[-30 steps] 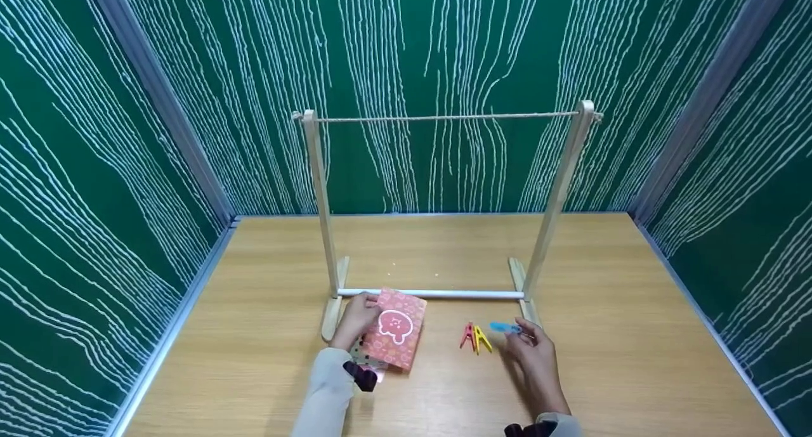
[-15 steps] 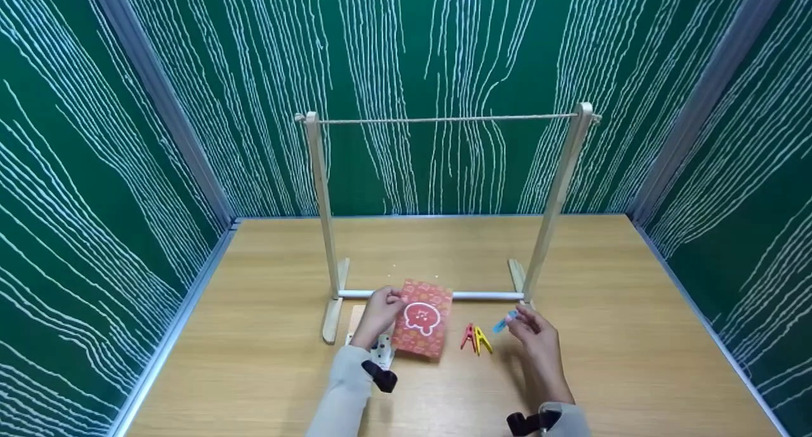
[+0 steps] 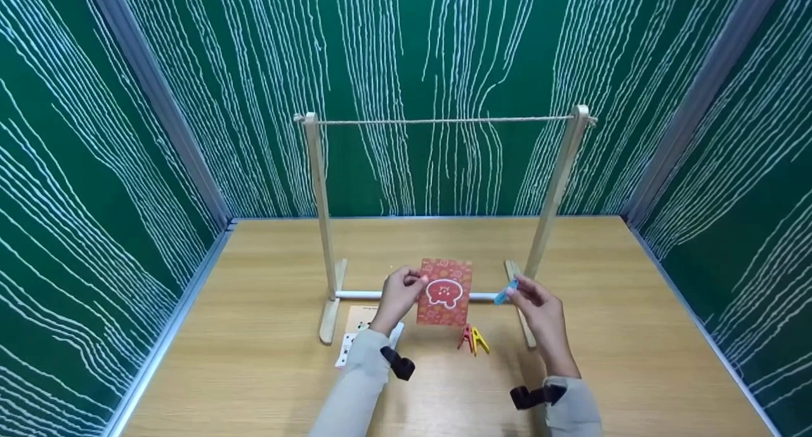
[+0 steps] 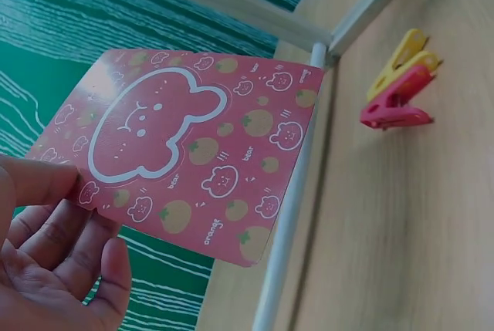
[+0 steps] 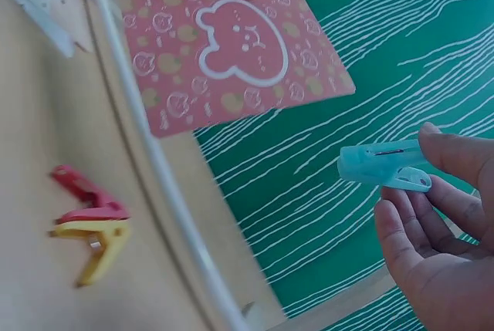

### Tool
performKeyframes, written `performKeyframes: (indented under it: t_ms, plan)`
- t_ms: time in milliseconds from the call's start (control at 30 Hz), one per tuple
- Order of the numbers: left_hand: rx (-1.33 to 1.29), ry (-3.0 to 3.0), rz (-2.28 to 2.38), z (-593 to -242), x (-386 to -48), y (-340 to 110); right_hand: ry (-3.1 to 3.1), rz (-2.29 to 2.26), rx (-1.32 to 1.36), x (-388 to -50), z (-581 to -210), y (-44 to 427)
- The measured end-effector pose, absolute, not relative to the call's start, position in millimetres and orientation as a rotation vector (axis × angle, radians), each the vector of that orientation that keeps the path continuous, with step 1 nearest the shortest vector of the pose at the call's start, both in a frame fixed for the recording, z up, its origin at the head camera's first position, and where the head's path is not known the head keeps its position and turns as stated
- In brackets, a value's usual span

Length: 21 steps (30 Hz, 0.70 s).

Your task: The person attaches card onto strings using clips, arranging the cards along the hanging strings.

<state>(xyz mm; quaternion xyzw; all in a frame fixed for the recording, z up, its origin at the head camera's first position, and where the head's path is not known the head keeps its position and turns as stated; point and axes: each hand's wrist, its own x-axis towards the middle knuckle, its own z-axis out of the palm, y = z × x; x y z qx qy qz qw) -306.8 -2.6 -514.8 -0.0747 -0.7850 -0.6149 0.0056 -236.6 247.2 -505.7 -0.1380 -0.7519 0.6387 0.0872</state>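
Observation:
My left hand (image 3: 401, 297) pinches the left edge of a red card (image 3: 444, 292) printed with a white-outlined bear head and small oranges. The card hangs upright above the table, the bear upside down. Between thumb and fingers, my right hand (image 3: 542, 319) pinches a light blue clothespin (image 5: 378, 163), its jaw end pointing toward the card but apart from it. A red clothespin (image 5: 89, 196) and a yellow clothespin (image 5: 96, 246) lie together on the table below the card. Other cards (image 3: 361, 319) lie under my left forearm, partly hidden by it.
A wooden stand rises before me, with a left post (image 3: 321, 208), a right post (image 3: 557, 196) and a white bottom bar (image 3: 358, 294). Across its top runs a string (image 3: 438, 120). Green walls (image 3: 273, 56) with white wavy lines enclose the wooden table (image 3: 254, 335).
My left hand has lifted the red card up and to the right, uncovering other cards. The right hand has risen slightly with the blue clothespin, which is now tilted differently.

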Motion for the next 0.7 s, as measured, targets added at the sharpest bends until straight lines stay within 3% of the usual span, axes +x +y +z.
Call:
performKeyframes:
  t_ms: [700]
  plan:
    - [-0.428,-2.451,-1.858,-461,-322,25,-2.064,1.842,-0.087,-256,-431,250]
